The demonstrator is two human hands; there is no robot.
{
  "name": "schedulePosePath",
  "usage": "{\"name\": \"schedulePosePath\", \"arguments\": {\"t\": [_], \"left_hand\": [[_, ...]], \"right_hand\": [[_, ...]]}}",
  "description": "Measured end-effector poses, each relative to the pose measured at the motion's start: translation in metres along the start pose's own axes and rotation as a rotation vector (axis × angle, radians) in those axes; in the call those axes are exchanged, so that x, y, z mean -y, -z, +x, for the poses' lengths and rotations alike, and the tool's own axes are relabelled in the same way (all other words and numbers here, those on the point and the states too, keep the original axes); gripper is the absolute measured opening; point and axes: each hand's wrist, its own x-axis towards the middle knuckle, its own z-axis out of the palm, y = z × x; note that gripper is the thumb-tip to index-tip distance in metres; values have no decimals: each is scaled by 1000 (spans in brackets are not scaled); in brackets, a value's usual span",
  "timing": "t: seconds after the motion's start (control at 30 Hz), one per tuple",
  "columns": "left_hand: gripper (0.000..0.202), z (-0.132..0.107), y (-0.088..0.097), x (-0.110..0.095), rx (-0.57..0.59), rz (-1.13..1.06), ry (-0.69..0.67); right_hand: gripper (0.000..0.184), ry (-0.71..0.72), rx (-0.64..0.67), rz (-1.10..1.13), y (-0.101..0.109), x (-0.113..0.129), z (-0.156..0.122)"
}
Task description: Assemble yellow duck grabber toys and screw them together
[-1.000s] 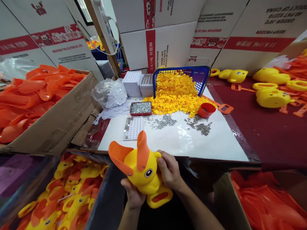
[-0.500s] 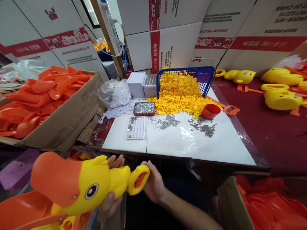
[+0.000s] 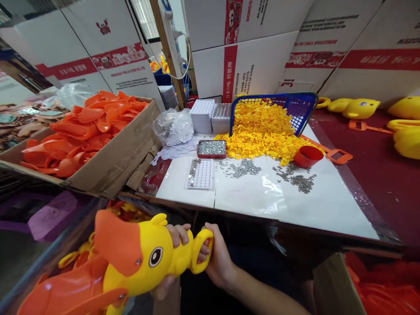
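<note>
I hold a yellow duck-shaped toy with an open orange beak at the lower left, its head pointing left. My left hand wraps round the duck's body from underneath, with its fingers over the top. My right hand is closed on the yellow loop handle at the duck's rear, with its fingers through the loop. Below the duck is a box of more yellow and orange duck toys.
A cardboard box of orange beak parts stands at the left. On the white table sheet are a blue basket spilling small yellow pieces, a red cup, loose metal bits, a tray of metal bits, white trays. Yellow ducks lie far right.
The duck turned from upright in front of me to lying with its head to the left over the box. My right hand moved onto the loop handle. The view swung left.
</note>
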Motion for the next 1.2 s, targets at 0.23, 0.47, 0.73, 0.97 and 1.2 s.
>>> {"name": "schedulePosePath", "arguments": {"t": [0.23,0.47,0.73,0.97,1.2], "left_hand": [[69,1,-4,-20,-59,-11,-205],[66,2,19,-29,-209,-150,-89],[46,-25,9,8,-135,-281,112],[41,-36,8,7,-9,-171,229],[41,-29,18,11,-106,-67,235]], "right_hand": [[52,95,23,-336,-2,1,7],[18,787,48,-1729,-65,84,32],[32,738,-328,-2347,-140,169,148],[39,793,-301,-2585,-136,169,172],[21,845,-446,-2425,-131,183,146]]}}
